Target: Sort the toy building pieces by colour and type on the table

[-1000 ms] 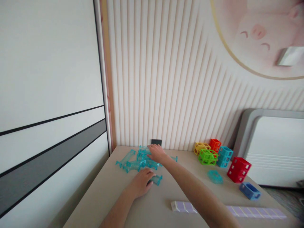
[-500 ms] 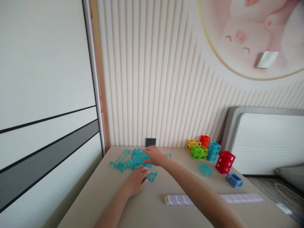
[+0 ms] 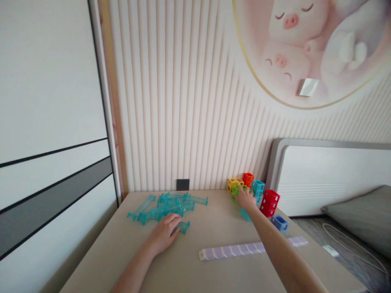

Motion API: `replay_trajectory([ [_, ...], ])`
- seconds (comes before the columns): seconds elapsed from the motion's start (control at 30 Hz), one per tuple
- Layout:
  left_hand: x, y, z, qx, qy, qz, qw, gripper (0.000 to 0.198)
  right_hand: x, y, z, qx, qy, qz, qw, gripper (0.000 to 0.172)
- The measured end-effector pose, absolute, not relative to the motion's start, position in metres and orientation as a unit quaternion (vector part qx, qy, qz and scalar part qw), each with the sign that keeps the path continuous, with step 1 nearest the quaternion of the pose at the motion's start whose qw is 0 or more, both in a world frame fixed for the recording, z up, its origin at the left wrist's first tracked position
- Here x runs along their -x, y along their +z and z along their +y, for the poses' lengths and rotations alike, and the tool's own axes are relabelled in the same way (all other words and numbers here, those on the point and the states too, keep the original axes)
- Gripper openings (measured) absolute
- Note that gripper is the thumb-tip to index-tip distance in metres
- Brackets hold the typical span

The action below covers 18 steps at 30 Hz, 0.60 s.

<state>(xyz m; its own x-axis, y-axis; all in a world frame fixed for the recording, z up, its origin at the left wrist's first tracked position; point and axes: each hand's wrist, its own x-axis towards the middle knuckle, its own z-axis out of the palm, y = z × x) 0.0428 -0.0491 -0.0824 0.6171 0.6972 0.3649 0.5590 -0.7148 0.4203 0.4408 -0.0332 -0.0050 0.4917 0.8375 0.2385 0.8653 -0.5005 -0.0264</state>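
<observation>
My left hand (image 3: 164,235) lies palm down on the beige table (image 3: 195,276), its fingers curled over a small clear teal piece (image 3: 184,226). Just beyond it is a pile of clear teal channel pieces (image 3: 166,203). My right hand (image 3: 244,198) reaches far right and rests on a green open-frame block (image 3: 235,190), its fingers closing round it. Around that block stand a yellow block (image 3: 231,184), an orange block (image 3: 248,178), a cyan block (image 3: 258,187) and a red block (image 3: 269,202).
A blue block (image 3: 279,222) and a flat teal piece (image 3: 244,214) lie near my right arm. A lilac strip of tiles (image 3: 232,250) runs across the table front. A black wall plate (image 3: 182,184) sits on the ribbed wall. A bed lies to the right.
My right hand left the teal pile and swung right to the green block. The view panned right. My left hand stayed on the small teal piece.
</observation>
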Motion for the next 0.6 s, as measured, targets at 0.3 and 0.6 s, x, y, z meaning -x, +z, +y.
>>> replay_trajectory([
  [0.3, -0.058, -0.074, -0.062, -0.874, 0.317, 0.338, 0.149, 0.030, -0.406, -0.016, -0.034, 0.809, -0.066, -0.562, 0.161, 0.034],
  [0.6, -0.072, -0.080, -0.062, -0.705, 0.500, 0.331, 0.379, 0.070, -0.262, -0.052, -0.071, 0.443, 0.217, -0.603, 0.626, 0.043],
])
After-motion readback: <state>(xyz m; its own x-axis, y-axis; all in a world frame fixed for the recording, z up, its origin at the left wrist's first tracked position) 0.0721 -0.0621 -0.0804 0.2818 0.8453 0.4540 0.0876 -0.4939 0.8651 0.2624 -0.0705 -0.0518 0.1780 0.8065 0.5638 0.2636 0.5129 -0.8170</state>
